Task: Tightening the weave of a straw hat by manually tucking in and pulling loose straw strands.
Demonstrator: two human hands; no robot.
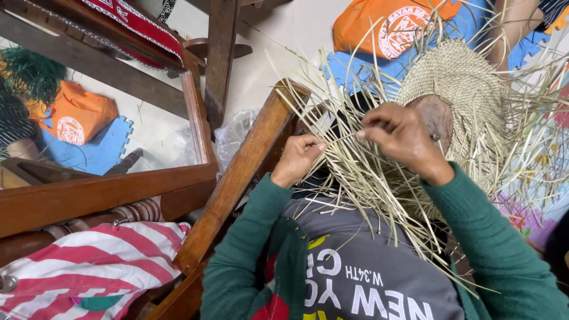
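The woven straw piece [459, 89] sits in the person's lap over a rounded brown form [435, 118], its far edge lost under a tangle of loose straw strands [361, 172] that fan out past the frame's right and top edges. How the form is held up cannot be made out. The left hand [296, 159] is curled, thumb and fingers pinched shut on a single strand. The right hand [400, 137], knuckles up, pinches the same strand close by. Both green sleeves [492, 237] bend inward at the elbows.
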